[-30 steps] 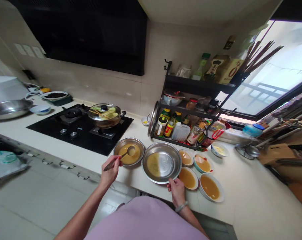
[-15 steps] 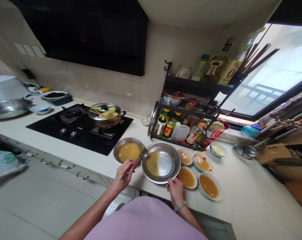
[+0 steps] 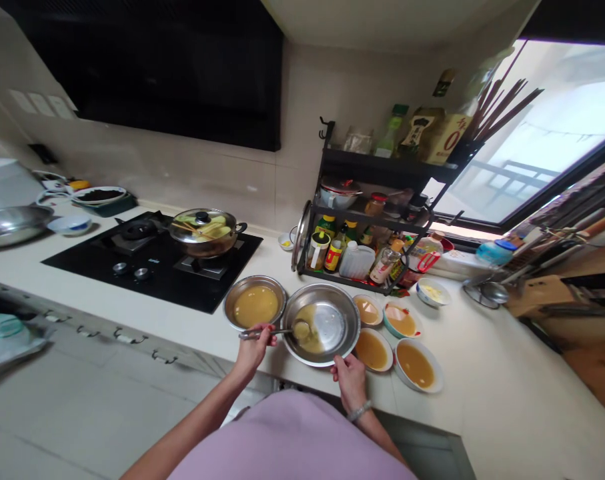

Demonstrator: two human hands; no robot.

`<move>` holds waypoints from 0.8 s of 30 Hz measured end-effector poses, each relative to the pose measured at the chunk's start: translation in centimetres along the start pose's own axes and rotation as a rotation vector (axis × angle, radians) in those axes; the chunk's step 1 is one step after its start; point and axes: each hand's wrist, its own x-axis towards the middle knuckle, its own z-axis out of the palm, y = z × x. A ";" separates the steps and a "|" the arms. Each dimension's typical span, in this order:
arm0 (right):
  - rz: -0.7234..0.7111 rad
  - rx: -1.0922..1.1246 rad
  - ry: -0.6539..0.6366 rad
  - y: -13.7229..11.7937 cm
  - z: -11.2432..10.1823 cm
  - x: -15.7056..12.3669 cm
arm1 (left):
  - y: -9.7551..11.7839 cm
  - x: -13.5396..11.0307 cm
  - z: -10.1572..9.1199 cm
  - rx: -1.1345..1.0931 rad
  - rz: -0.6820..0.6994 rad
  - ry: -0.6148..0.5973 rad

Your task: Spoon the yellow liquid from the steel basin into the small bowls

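My left hand point(image 3: 253, 343) is closed round the handle of a metal ladle point(image 3: 281, 331), whose bowl dips into yellowish liquid in a wide steel basin point(image 3: 345, 349). The rim of this basin is pinched by my right hand point(image 3: 349, 377), and the liquid gathers on its left side, so it appears tilted. To the left stands a second steel basin point(image 3: 228, 323) filled with similar liquid. Right of the held basin are several bowls of orange-brown liquid, among them a large white bowl point(image 3: 436, 389) and a green-rimmed bowl point(image 3: 385, 325).
A lidded pot point(image 3: 205, 235) sits on the black gas hob point(image 3: 102, 260) to the left. Behind the basins, a black rack point(image 3: 382, 223) carries bottles and jars. A small bowl point(image 3: 433, 301) with pale pieces and a strainer point(image 3: 482, 293) lie at the right.
The ladle's bowl has moved right, from between the two basins down into the liquid of the held basin. My right hand stays on the rim. The view has shifted slightly.
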 end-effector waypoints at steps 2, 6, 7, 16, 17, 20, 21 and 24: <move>0.005 0.005 0.003 -0.1 0.0 -0.1 | 0.2 0.1 -0.2 -0.056 -0.035 0.049; 0.005 0.015 0.002 -0.3 0.0 -0.2 | 0.7 -0.2 -0.4 -0.095 -0.044 0.065; 0.005 0.013 0.003 -0.3 0.1 -0.2 | 0.9 -0.3 -0.5 -0.102 -0.049 0.069; 0.021 0.019 0.007 -0.3 0.0 0.0 | 2.9 -0.4 -0.6 -0.246 -0.102 0.173; 0.021 0.021 0.009 -0.3 0.0 0.0 | 3.1 -0.4 -0.8 -0.257 -0.107 0.190; 0.017 0.024 0.006 -0.3 0.0 0.0 | 3.6 -0.2 -1.6 -0.287 -0.092 0.235; 0.015 0.023 0.003 -0.3 0.0 0.0 | 3.7 -0.1 -2.0 -0.293 -0.078 0.246; 0.010 0.023 -0.001 -0.3 0.0 0.0 | 4.4 0.2 -3.3 -0.289 -0.024 0.281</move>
